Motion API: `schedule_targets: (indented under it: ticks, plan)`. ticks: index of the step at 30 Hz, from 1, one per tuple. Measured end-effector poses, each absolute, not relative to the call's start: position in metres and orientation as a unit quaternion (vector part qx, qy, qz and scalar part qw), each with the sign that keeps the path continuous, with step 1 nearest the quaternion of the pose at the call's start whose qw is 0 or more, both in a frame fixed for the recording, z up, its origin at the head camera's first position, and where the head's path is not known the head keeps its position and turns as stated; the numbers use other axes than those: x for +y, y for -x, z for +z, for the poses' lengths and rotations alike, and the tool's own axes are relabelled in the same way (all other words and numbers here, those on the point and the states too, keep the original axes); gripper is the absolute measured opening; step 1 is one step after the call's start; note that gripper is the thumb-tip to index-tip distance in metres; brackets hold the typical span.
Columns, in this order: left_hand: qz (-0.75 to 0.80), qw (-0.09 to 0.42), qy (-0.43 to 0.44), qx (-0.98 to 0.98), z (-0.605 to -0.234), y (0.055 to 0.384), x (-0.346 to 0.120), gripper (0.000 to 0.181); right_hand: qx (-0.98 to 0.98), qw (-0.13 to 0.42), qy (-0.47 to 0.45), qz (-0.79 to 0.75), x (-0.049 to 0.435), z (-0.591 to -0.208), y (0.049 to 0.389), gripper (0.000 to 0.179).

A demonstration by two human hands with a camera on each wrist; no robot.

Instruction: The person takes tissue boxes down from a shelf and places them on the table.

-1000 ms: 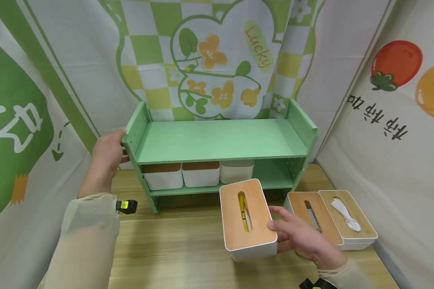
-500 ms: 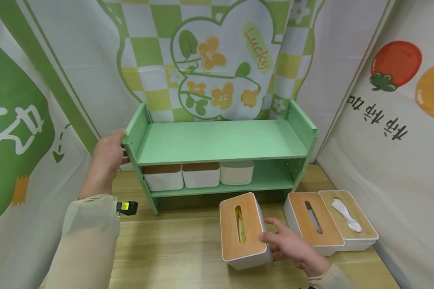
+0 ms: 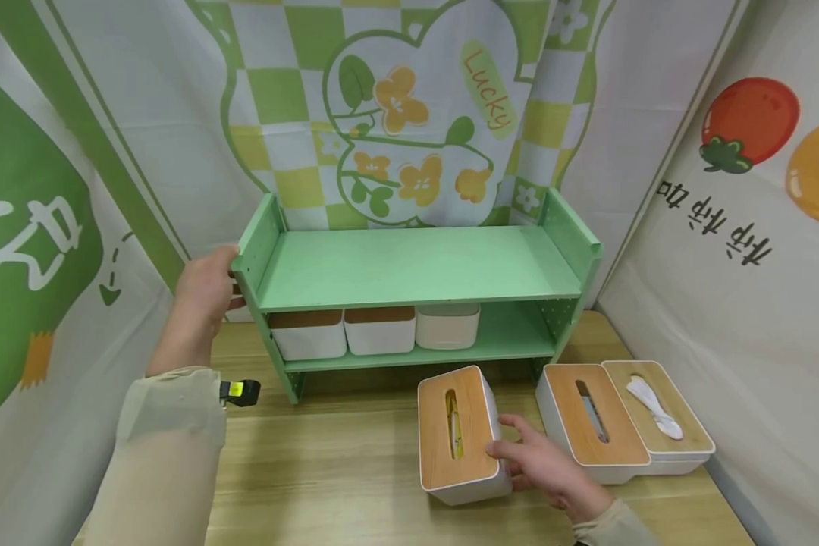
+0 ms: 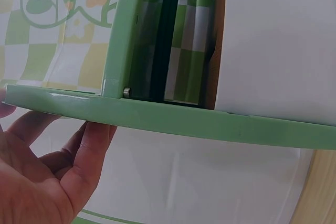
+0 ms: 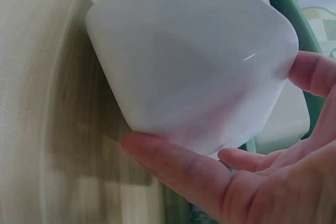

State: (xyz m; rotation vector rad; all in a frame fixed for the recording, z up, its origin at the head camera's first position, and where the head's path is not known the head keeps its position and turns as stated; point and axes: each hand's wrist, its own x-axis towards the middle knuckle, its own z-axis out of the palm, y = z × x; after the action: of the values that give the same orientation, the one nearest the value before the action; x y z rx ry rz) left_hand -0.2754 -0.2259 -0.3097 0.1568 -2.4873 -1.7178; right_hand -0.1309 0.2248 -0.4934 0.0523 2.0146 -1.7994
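Notably, wood-lidded tissue box (image 3: pixel 474 436) could tip, right hand (image 3: pixel 546 466) gripping one side only; left hand (image 3: pixel 203 288) clasps green shelf panel (image 3: pixel 258 246).

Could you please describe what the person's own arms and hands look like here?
The left hand and right hand are both ungloved. The left sleeve and right sleeve are pale beige and plain, the left one loose. At the left cuff sits a small black device with a bright yellow patch.
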Motion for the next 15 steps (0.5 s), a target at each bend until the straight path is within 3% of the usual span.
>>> schedule_targets:
  ticks: [15]
  plan:
    - [-0.566,0.063,-0.051,-0.82,-0.31,0.274,-0.226,0.069,0.698,0.222,-0.072,-0.677,0.226,-0.505,0.137,0.071]
